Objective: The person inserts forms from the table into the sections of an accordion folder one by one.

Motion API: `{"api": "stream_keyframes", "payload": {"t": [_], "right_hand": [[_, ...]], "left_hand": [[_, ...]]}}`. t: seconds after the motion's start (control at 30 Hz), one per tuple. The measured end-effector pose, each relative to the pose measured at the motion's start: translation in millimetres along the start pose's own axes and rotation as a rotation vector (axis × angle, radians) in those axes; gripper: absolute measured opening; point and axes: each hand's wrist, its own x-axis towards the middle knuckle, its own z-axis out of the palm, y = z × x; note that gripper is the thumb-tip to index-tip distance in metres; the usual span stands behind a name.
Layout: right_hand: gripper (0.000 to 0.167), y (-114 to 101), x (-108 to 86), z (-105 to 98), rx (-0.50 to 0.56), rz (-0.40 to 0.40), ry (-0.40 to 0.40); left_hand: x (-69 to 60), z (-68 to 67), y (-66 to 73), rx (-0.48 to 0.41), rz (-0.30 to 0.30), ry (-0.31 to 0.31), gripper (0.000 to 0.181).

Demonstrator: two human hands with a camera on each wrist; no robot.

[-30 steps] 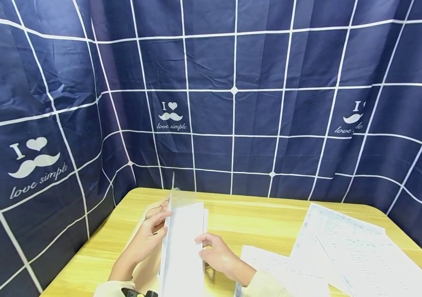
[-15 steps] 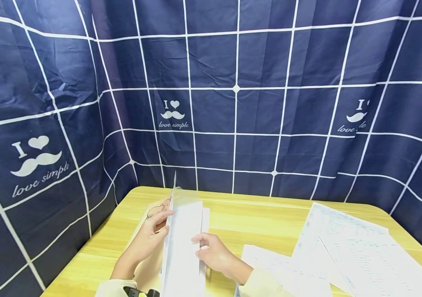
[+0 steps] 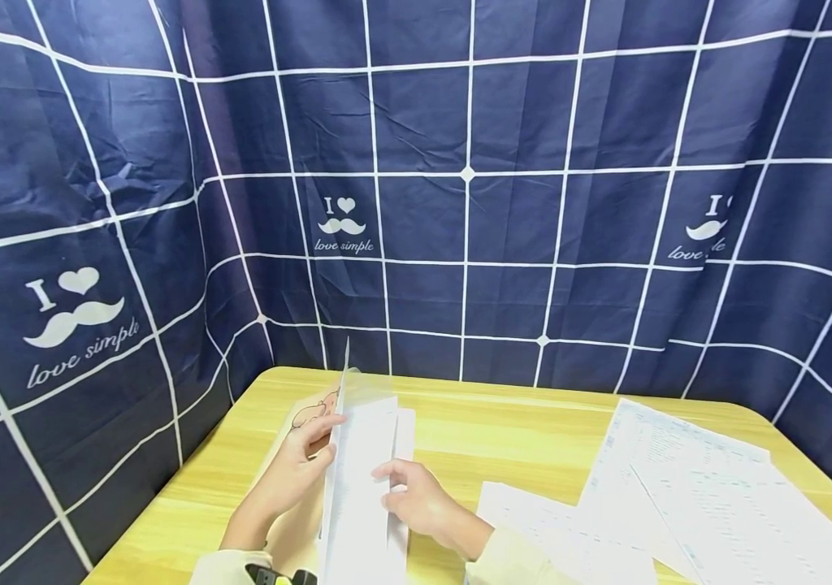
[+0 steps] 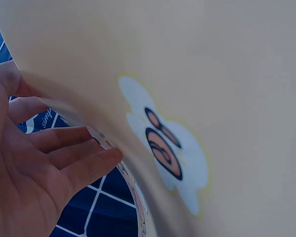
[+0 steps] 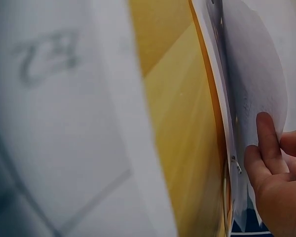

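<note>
White sheets (image 3: 361, 487) stand between the two hands, against a clear sleeve and a raised cover with cartoon drawings. My left hand (image 3: 288, 479) holds the cover's edge; in the left wrist view the left hand (image 4: 44, 163) has its fingers curled at the edge of the beige cover (image 4: 246, 98). On the other side my right hand (image 3: 426, 500) pinches the edge of a sheet. From the right wrist view, the right hand (image 5: 281, 182) has thumb and fingers on a thin sheet (image 5: 259, 74), with more layers beside it.
Printed sheets (image 3: 738, 504) lie overlapping at the right of the yellow wooden table (image 3: 489, 422). Another paper (image 3: 533, 512) lies beside my right forearm. A dark blue gridded curtain (image 3: 504, 219) hangs behind and to the left.
My right hand has moved slightly left with the sheet's edge, and more of the white layer behind it shows. The left hand keeps nearly the same place on the cover.
</note>
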Motion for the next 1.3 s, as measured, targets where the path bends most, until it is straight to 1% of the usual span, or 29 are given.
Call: {"api": "stream_keyframes", "payload": {"t": [0.17, 0.4, 0.53, 0.7, 0.93, 1.07, 1.3], "right_hand": [[0.035, -2, 1.2, 4, -0.04, -0.002, 0.036], [0.035, -4, 2.3, 7, -0.045, -0.003, 0.043], [0.035, -4, 2.9, 7, -0.056, -0.013, 0.043], [0.037, -4, 3.3, 8, -0.053, -0.023, 0.021], [0.042, -5, 4.1, 10, -0.026, -0.044, -0.012], [0.043, -5, 5.3, 11, -0.008, -0.046, -0.033], [0.045, -4, 7.5, 12, -0.014, -0.04, -0.035]], "left_hand": [[0.0, -1.2, 0.3, 0.007, -0.005, -0.006, 0.036], [-0.6, -1.2, 0.0, 0.015, -0.015, 0.01, 0.037], [-0.4, -0.4, -1.0, 0.011, -0.005, 0.012, 0.037], [-0.2, -0.5, -1.4, 0.008, 0.007, 0.002, 0.036], [0.1, -1.6, -1.2, 0.005, 0.004, -0.016, 0.037], [0.0, -1.3, -1.8, 0.005, 0.006, -0.015, 0.037], [0.9, -0.4, -2.1, 0.013, 0.008, -0.012, 0.037]]}}
